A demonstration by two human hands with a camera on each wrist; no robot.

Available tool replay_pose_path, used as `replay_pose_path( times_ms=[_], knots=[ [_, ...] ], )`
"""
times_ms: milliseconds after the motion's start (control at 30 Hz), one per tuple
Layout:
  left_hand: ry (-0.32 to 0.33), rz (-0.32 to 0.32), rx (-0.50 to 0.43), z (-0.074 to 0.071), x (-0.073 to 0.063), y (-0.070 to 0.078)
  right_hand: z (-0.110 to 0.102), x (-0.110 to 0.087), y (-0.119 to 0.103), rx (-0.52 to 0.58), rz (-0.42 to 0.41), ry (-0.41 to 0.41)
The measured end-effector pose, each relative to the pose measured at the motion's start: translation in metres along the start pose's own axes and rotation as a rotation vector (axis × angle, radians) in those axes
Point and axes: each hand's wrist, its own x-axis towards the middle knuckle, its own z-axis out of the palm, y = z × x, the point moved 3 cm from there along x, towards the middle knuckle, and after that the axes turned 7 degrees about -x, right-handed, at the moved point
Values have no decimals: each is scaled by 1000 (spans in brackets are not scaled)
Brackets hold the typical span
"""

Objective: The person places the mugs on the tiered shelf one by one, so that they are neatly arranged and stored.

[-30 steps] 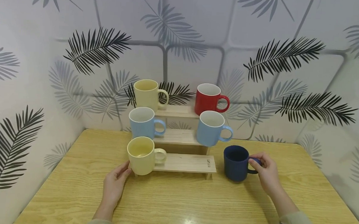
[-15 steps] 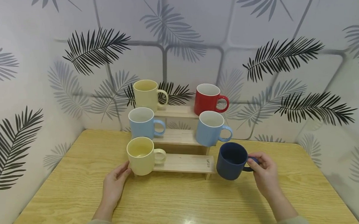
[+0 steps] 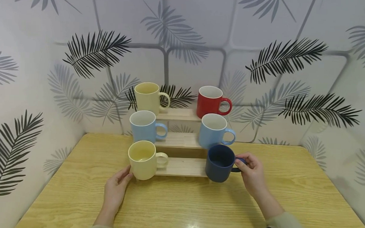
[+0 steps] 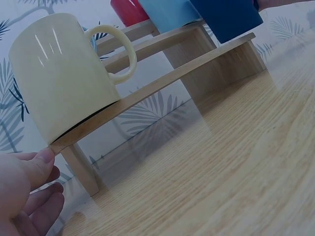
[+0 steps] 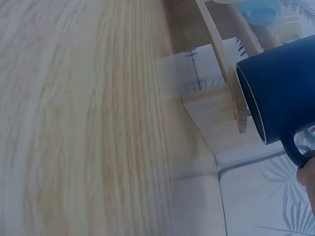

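My right hand (image 3: 254,173) pinches the handle of a dark blue mug (image 3: 218,165). The mug is upright over the right end of the lowest step of a wooden three-step rack (image 3: 183,166); in the right wrist view the mug's base (image 5: 250,103) lies very near that board, and contact is hard to tell. At the rack's left end, my left hand (image 3: 116,185) holds the board's corner, its thumb (image 4: 45,156) against the wood, just below a yellow mug (image 3: 142,163) standing on that step.
On the middle step stand two light blue mugs, one left (image 3: 143,127) and one right (image 3: 212,132). The top step bears a pale yellow mug (image 3: 147,97) and a red mug (image 3: 210,103). A leaf-patterned wall (image 3: 196,71) rises behind the wooden table (image 3: 167,207).
My right hand has carried the dark blue mug leftward, from beside the rack to over the right end of its lowest step. My left hand stays at the rack's left end.
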Motion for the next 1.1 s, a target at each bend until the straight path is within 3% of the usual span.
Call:
replay_pose_path(
  times_ms=[367, 1100],
  knots=[
    [-13, -6, 8, -1, -1, 1, 14, 3, 12, 11, 21, -6],
    [-15, -13, 13, -4, -2, -3, 16, 2, 21, -58, 32, -22]
  ],
)
